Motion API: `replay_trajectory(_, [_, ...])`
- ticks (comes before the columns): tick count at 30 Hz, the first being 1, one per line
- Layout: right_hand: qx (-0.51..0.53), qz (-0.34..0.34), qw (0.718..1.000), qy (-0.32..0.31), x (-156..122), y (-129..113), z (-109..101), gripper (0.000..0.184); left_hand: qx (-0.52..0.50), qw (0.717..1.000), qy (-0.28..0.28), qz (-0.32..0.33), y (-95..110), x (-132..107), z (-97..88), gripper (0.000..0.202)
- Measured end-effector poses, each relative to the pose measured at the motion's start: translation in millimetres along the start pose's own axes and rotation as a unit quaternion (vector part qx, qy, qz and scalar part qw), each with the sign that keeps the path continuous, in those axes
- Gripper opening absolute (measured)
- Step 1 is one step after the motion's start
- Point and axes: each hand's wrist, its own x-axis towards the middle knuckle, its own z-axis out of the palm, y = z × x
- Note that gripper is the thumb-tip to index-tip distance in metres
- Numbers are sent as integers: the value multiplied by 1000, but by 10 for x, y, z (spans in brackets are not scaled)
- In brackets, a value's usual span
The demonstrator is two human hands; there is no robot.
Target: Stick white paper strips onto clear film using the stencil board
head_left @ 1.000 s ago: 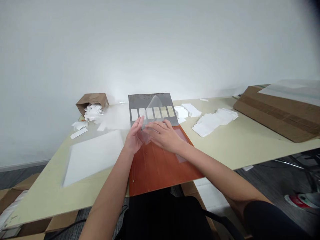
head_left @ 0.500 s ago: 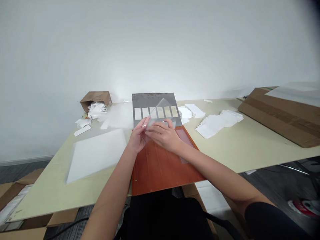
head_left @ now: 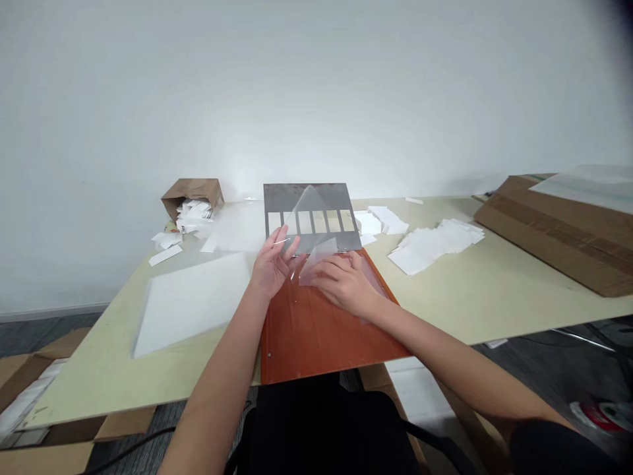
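A clear plastic film (head_left: 310, 221) arches up in a bent fold over a grey metal plate (head_left: 306, 196) that has a row of rectangular windows. The plate lies at the far end of an orange-brown wooden board (head_left: 316, 336). My right hand (head_left: 343, 282) rests on the film's lower part and holds it near the plate's front edge. My left hand (head_left: 273, 262) stands open just left of the film, fingers spread and raised. Part of the film is hidden under my right fingers.
A white frosted sheet (head_left: 192, 305) lies left of the board. A tipped cardboard box (head_left: 192, 194) spills white paper strips at the back left. Stacks of white cards (head_left: 435, 245) lie right, beside a flattened cardboard box (head_left: 556, 237) near the table's right end.
My right hand has slid down and right toward the board. My left hand has drawn away left with its fingers opening. The film now bends more sharply, and the view has shifted slightly.
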Motion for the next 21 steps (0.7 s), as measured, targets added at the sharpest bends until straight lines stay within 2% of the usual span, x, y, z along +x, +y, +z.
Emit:
replay_trajectory(9, [99,7,994,-42,-550,-77,-116,27,12,1000,17,9,-13,50,-92,61])
replay_trajectory(14, [131,12,990,-57,-750,-128,-196,24,13,999,21,24,2,43,-107,47])
replay_trajectory(21, [149,25,984,-95,-939,-199,-387,22,5,999,28,39,55,24,-111,45])
